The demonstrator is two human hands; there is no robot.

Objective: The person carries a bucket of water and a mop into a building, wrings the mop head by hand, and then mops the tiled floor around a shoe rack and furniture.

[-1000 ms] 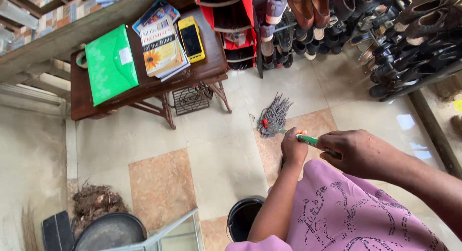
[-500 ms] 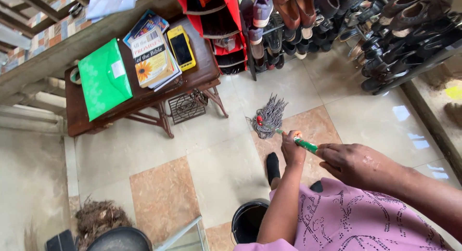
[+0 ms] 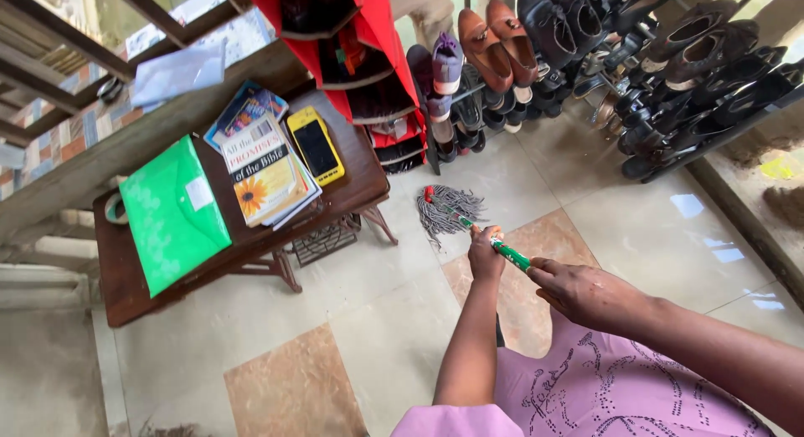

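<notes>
- The right hand (image 3: pixel 586 293) grips the near end of one green mop handle (image 3: pixel 509 254); the left hand (image 3: pixel 486 254) clasps it just ahead.
- The handle's long axis runs away to the upper left, down to the grey mop head (image 3: pixel 445 209) on the tiled floor (image 3: pixel 368 320).
- Beyond stands one wooden table (image 3: pixel 126 278) bearing one green folder (image 3: pixel 172 215), a book stack (image 3: pixel 266 173) and one yellow phone (image 3: pixel 315 145).
- Farthest, a shoe rack (image 3: pixel 670 60).

Both bare arms stretched forward from the near edge, converging mid-scene. Left hand (image 3: pixel 486 254) sat farther out, fist closed tight, knuckles up, forearm running near-vertical. Right hand (image 3: pixel 586 293) sat nearer and to the right, fingers curled shut, thumb pointing left, forearm angled in from the near right corner.
</notes>
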